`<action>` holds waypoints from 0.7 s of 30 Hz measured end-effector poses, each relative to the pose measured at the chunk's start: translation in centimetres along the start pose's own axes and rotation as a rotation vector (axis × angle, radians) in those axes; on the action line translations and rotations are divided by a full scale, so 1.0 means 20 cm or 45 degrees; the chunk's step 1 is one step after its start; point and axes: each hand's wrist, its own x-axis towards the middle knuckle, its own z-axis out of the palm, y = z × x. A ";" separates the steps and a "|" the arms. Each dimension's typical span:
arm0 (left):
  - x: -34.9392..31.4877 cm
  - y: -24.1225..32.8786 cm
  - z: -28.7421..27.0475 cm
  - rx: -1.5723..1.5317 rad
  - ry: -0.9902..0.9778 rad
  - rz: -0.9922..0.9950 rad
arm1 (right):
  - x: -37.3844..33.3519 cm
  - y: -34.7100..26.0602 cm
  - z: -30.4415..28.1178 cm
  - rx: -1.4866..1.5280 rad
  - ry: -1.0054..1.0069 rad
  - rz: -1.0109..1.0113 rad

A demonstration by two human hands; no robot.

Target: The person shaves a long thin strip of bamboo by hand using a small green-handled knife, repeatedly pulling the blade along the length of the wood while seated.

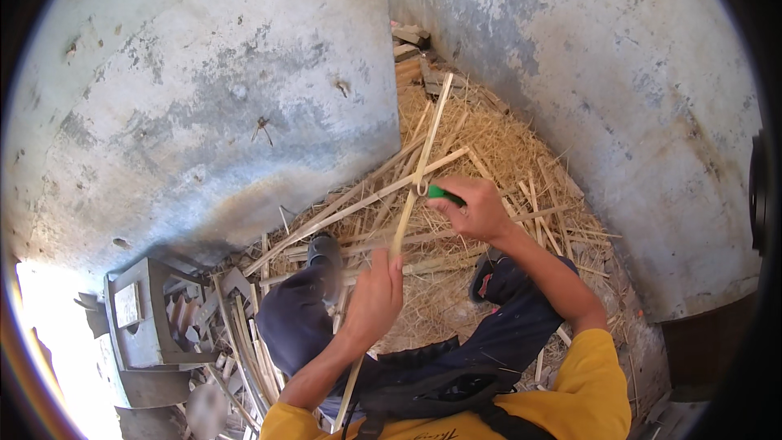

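Observation:
A long, pale wooden strip [434,128] slants from the far middle down toward my lap. Its lower part passes through my left hand [376,300], whose fingers are closed around it. My right hand [479,210] grips a green-handled tool [441,193] with a small curved metal end. That end meets the strip above my left hand, and I cannot make out its cutting edge. Slight motion blur softens my left hand. Below it, the strip's lower end [349,395] shows between my legs.
Thin shavings [481,143] and loose wooden strips [350,210] cover the floor around my feet. Worn plaster walls meet in a corner ahead, the left wall [309,73] and the right wall [586,73]. At the left stands a grey box-like frame [151,310] with scraps inside.

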 end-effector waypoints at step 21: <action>-0.40 -0.14 0.03 0.315 0.003 0.145 | 0.09 0.35 -0.05 -0.166 -0.088 0.400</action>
